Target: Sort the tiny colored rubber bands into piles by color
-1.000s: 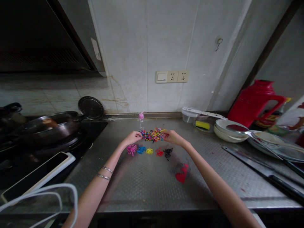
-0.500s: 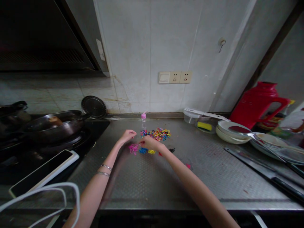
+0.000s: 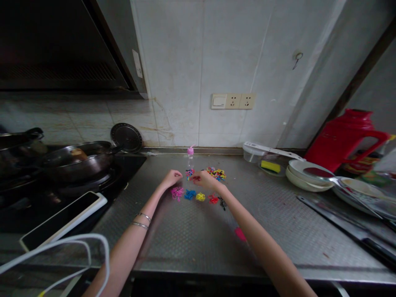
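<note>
A mixed heap of small colourful rubber bands (image 3: 217, 173) lies on the steel counter, partly covered by my right hand (image 3: 204, 180). That hand's fingers point down into the heap, closed together; what is between them is too small to make out. My left hand (image 3: 172, 178) hovers just left of the heap with curled, pinched fingers, their contents hidden. Nearer me is a row of single-colour piles: pink bands (image 3: 177, 193), blue bands (image 3: 190, 194), yellow bands (image 3: 200, 196), red bands (image 3: 213, 198) and black bands (image 3: 222, 203). My right wrist is close to the black pile.
Behind the heap stands a small clear bottle with a pink top (image 3: 190, 154). A pink object (image 3: 240, 234) is partly behind my right forearm. Rightward are a yellow sponge (image 3: 270, 166), bowls (image 3: 309, 181), a knife (image 3: 334, 222) and a red thermos (image 3: 346, 140). Leftward is a wok (image 3: 80, 165).
My right hand has shifted from above the blue pile to the mixed heap, uncovering the row of piles. My left hand keeps its pinched pose. The view has swung slightly left.
</note>
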### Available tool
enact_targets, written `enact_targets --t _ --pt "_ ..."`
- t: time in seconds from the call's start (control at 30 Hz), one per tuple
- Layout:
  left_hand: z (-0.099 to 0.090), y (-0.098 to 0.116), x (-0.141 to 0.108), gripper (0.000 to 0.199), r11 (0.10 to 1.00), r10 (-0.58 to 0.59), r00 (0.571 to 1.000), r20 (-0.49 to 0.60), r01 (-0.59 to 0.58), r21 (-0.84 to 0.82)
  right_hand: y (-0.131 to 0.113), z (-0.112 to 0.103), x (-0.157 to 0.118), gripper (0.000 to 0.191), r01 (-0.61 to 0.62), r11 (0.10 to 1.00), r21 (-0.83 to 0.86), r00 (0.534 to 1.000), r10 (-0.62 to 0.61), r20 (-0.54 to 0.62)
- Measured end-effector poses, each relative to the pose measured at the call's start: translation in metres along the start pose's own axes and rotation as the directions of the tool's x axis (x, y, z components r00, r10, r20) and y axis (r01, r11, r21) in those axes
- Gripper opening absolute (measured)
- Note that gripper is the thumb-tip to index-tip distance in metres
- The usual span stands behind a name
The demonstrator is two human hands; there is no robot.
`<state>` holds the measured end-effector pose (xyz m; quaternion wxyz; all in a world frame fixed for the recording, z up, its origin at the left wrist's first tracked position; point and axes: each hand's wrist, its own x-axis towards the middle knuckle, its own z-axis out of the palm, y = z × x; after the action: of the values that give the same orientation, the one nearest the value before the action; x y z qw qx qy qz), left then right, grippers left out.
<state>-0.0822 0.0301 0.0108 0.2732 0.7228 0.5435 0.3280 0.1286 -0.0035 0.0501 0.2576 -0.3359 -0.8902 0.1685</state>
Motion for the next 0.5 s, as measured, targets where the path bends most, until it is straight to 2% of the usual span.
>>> enact_targets --t 0.17,0.3,0.5 --pt "0.012 0.011 -0.005 0.023 0.989 0.034 0.999 0.02 -0.036 0.145 0.04 -0.028 -0.035 0.026 -0.15 0.988 -0.031 0.98 0.145 -0.134" --pt "0.021 0.022 -0.005 0.026 0.979 0.01 0.999 0.053 -0.021 0.204 0.066 -0.035 -0.063 0.026 -0.219 0.976 -0.008 0.957 0.213 -0.196" --pt "0.03 0.031 -0.005 0.023 0.93 -0.131 0.986 -0.103 0.158 0.332 0.085 -0.035 -0.081 0.029 -0.29 0.956 -0.046 0.931 0.27 -0.246"
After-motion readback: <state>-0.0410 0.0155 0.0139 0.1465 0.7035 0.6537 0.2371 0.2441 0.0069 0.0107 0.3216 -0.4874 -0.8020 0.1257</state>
